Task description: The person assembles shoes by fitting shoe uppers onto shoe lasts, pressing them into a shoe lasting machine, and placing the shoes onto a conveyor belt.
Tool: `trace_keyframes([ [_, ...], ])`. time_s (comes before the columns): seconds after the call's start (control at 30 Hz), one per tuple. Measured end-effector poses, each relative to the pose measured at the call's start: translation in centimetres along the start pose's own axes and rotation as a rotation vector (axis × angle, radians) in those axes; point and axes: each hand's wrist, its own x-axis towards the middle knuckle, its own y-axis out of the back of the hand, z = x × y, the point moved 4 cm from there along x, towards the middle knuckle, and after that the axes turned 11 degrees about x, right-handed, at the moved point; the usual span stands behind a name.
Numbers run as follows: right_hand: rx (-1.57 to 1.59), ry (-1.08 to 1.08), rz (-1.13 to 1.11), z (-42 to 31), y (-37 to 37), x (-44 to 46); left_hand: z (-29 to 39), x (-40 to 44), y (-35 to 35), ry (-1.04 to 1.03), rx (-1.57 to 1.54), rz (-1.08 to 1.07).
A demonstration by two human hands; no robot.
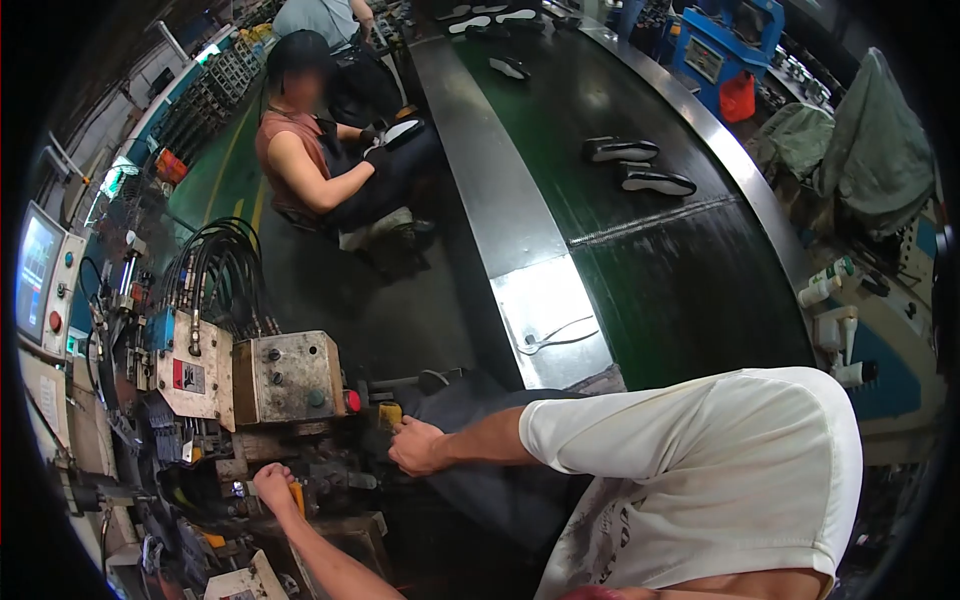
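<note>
My left hand (273,487) is closed in a fist over the machine's dark working parts. A yellow-orange part (297,496) shows right beside its wrist side. What the fingers hold, if anything, is hidden. My right hand (418,446) has its fingers curled, close by a small yellow piece (390,414) at the machine's front side. Whether it grips this piece or something under the fingers cannot be made out. Above both hands stands a stained control box (290,378) with a red push button (352,401).
A screen panel (40,275) and black hoses (215,260) stand at left. A seated co-worker (310,150) in dark gloves holds a shoe (400,131). Black shoes (655,180) with pale soles lie on the green conveyor belt (690,300). Cloth-covered equipment (880,150) is at right.
</note>
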Motion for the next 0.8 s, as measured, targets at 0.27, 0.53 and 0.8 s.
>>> trace_keyframes([
  [0.27,-0.01,-0.007,-0.034,0.0,-0.2,0.0,1.9,-1.7,0.2,0.028,0.017,0.019],
  [0.53,-0.009,-0.011,-0.046,0.0,-0.2,0.1,1.3,-1.2,0.1,0.027,0.029,0.02],
  [0.8,-0.019,-0.046,-0.064,-0.2,-0.2,0.0,0.2,-0.3,0.1,-0.005,-0.007,0.027],
])
